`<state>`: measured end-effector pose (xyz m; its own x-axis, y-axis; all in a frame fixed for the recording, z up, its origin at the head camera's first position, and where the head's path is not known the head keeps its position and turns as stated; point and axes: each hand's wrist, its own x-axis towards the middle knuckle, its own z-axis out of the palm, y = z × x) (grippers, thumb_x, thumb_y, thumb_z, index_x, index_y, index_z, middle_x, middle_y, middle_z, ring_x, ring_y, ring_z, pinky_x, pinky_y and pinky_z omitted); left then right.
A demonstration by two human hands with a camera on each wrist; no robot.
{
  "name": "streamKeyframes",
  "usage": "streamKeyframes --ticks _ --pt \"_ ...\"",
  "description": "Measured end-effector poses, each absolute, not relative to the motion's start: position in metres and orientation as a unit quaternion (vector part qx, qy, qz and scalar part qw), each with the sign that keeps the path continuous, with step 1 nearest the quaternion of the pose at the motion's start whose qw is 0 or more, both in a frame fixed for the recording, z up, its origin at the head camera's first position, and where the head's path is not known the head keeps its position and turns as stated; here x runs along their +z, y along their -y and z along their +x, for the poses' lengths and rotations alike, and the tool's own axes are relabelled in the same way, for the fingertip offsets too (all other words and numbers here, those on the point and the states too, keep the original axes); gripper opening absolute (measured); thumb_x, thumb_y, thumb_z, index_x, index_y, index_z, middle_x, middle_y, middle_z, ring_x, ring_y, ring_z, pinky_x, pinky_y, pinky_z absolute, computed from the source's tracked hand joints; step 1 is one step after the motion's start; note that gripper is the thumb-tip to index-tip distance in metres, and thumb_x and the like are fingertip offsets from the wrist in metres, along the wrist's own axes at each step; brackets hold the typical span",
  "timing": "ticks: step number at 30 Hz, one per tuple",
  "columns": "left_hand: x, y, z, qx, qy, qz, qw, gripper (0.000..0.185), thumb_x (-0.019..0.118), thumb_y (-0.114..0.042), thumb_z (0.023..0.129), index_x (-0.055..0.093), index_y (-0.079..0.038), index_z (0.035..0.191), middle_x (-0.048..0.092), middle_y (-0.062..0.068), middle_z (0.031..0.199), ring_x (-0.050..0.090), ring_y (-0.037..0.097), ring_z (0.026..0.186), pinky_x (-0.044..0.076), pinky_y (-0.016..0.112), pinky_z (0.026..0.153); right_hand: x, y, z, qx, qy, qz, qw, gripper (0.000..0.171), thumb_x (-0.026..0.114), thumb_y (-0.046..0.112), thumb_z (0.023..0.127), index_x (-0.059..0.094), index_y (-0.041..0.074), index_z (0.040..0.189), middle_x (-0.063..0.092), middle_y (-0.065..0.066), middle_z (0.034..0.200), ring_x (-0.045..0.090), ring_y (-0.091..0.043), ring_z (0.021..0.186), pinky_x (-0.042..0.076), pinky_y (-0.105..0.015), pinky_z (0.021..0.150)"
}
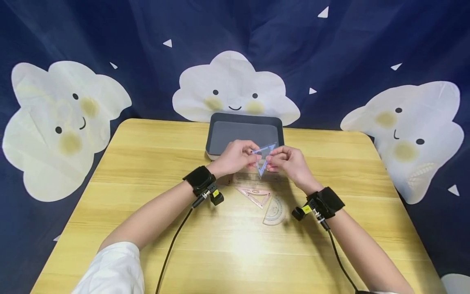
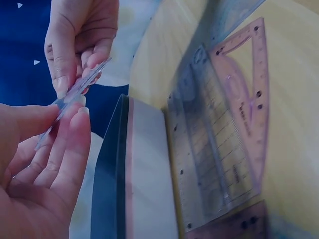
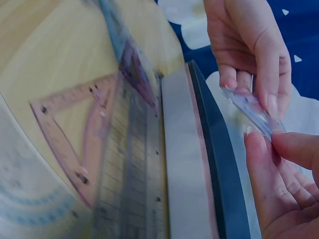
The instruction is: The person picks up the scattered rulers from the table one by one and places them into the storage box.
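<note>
Left hand [image 1: 235, 157]: fingers + thumb curled, pinching the left edge of the blue set square [image 1: 265, 157]; wrist strap w/ cable.
Right hand [image 1: 288, 163]: also curled, pinching the same set square on its right edge; strapped likewise.
Blue set square: clear blue triangle, held up off the desk [image 1: 110, 196] between both hands, point down, above the near rim of the tray; edge-on in both wrist views.
Tray [image 1: 244, 122]: dark, rectangular, at desk's far-centre, just beyond the hands; nothing seen inside.
Pink set square [image 1: 255, 195]: flat on desk just below the hands, nearer the person.
Straight ruler [image 2: 209, 154]: clear, flat, betw. tray's near wall and pink set square, touching or overlapping the latter; can't tell which.
Protractor [image 1: 275, 210]: clear half-disc, flat, right next to pink set square, on its near-right side.
Backdrop [image 1: 367, 49]: dark blue cloth w/ white smiling clouds, behind desk.
</note>
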<state>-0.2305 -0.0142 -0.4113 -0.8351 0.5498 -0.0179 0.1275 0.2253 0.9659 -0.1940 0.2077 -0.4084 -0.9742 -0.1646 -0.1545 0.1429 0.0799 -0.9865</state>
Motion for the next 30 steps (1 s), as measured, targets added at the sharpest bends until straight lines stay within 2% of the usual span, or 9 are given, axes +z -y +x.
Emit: streamKeyframes --ticks 4,8,11,16,22,27,30 --pt "-0.407 0.013 -0.238 0.565 -0.774 0.225 0.177 0.019 0.072 -0.007 0.099 0.071 0.0 0.117 0.074 0.011 0.087 0.075 0.041 0.084 0.062 0.055 0.078 -0.403 -0.211 -0.208 -0.677 -0.728 -0.004 0.107 0.029 0.067 -0.005 0.097 0.053 -0.012 0.122 0.077 -0.004 0.084 0.075 -0.012 0.071 0.063 -0.032 0.076" --pt "-0.403 0.011 -0.244 0.552 -0.784 0.223 0.173 0.02 0.071 -0.007 0.1 0.071 0.0 0.118 0.073 0.012 0.089 0.076 0.031 0.08 0.064 0.041 0.073 -0.4 -0.212 -0.216 -0.671 -0.734 0.004 0.106 0.032 0.068 -0.005 0.097 0.052 -0.011 0.125 0.077 -0.004 0.084 0.075 -0.012 0.07 0.063 -0.035 0.078" --pt "-0.402 0.009 -0.248 0.544 -0.791 0.225 0.169 0.021 0.071 -0.005 0.1 0.071 0.001 0.119 0.073 0.014 0.091 0.075 0.023 0.078 0.063 0.032 0.07 -0.399 -0.212 -0.219 -0.668 -0.736 0.011 0.106 0.031 0.068 -0.005 0.097 0.053 -0.009 0.124 0.076 -0.004 0.083 0.075 -0.011 0.069 0.063 -0.033 0.077" --pt "-0.404 0.008 -0.254 0.529 -0.8 0.231 0.165 0.024 0.07 -0.005 0.1 0.07 0.003 0.123 0.073 0.016 0.09 0.074 0.019 0.075 0.062 0.029 0.069 -0.403 -0.212 -0.226 -0.669 -0.737 0.01 0.097 0.036 0.067 -0.006 0.097 0.05 -0.012 0.128 0.075 -0.003 0.083 0.075 -0.011 0.072 0.062 -0.028 0.075" --pt "-0.403 0.005 -0.265 0.513 -0.809 0.234 0.166 0.029 0.07 -0.006 0.101 0.068 0.005 0.128 0.072 0.013 0.087 0.074 0.021 0.074 0.063 0.034 0.07 -0.405 -0.212 -0.24 -0.649 -0.759 -0.011 0.053 0.043 0.068 -0.008 0.096 0.049 -0.012 0.135 0.069 -0.001 0.084 0.074 -0.01 0.074 0.062 -0.037 0.083" --pt "-0.403 0.003 -0.275 0.52 -0.807 0.221 0.17 0.027 0.068 -0.006 0.101 0.068 0.004 0.127 0.072 0.017 0.089 0.074 0.022 0.075 0.063 0.044 0.078 -0.404 -0.212 -0.25 -0.641 -0.766 -0.031 0.037 0.034 0.069 -0.01 0.095 0.055 -0.017 0.125 0.066 -0.003 0.085 0.073 -0.008 0.075 0.062 -0.031 0.081" --pt "-0.404 0.002 -0.282 0.516 -0.813 0.213 0.167 0.027 0.069 -0.006 0.101 0.069 0.002 0.127 0.073 0.019 0.091 0.074 0.022 0.075 0.063 0.043 0.079 -0.404 -0.211 -0.256 -0.644 -0.764 -0.031 0.033 0.032 0.069 -0.011 0.094 0.056 -0.016 0.123 0.068 -0.005 0.087 0.073 -0.009 0.075 0.062 -0.027 0.078"
